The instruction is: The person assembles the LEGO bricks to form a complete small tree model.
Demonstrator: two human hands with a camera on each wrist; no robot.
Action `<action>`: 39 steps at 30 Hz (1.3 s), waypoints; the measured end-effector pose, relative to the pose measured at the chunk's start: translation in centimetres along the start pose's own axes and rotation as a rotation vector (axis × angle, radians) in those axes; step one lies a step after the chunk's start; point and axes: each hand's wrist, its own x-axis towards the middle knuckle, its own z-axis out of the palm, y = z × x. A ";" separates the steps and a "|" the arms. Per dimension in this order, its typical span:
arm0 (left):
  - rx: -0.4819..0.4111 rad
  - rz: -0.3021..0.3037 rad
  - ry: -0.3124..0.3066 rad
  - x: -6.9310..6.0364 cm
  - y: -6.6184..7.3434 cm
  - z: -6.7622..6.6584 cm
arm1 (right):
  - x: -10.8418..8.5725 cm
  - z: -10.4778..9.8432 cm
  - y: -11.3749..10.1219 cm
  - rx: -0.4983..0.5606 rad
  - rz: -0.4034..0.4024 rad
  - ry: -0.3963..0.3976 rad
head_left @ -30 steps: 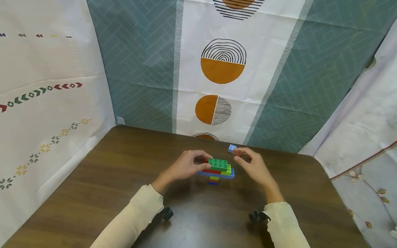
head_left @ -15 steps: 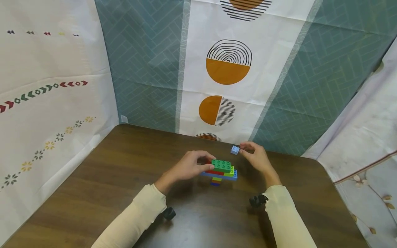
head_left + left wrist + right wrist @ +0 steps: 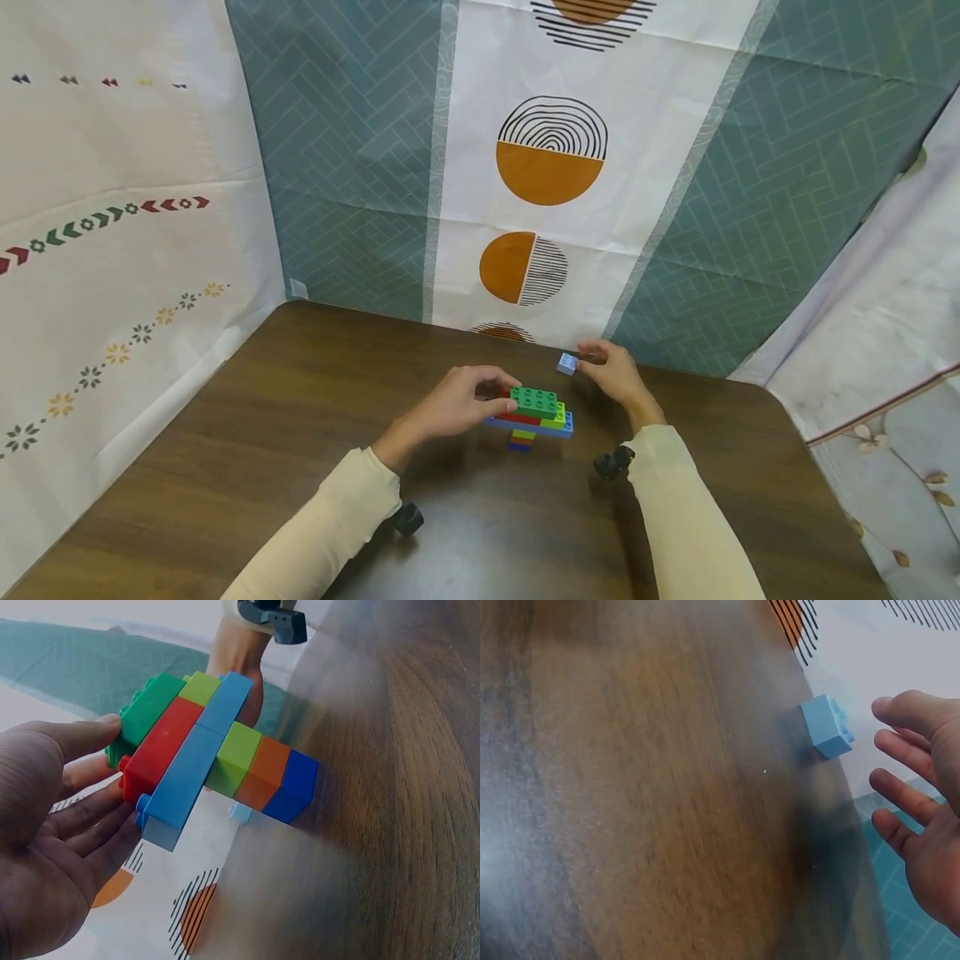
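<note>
A structure of toy building bricks (image 3: pixel 535 402) stands on the table: a narrow column of dark blue, orange and lime bricks bears long blue, red, lime and green bricks. My left hand (image 3: pixel 465 402) grips its upper left end. In the left wrist view, the thumb touches the green brick (image 3: pixel 150 709), and the other fingers reach behind the red brick (image 3: pixel 163 750). A small light blue brick (image 3: pixel 826 727) lies near the table's back edge. Just right of it, my right hand (image 3: pixel 617 377) hovers with fingers spread and a gap to the brick in the right wrist view.
The brown wooden table (image 3: pixel 300 400) ends at the back against a teal and white patterned cloth (image 3: pixel 360 167). White cloths hang at the left (image 3: pixel 135 250) and right (image 3: pixel 892 333). Each wrist carries a small black camera.
My right hand has moved from above the right of the brick structure back to beside the light blue brick. The left hand keeps its grip. The head view has shifted slightly.
</note>
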 end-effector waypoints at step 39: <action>-0.010 0.007 0.002 0.1 -0.2 0.1 | -1.4 0.4 -0.3 0.070 -0.002 -0.012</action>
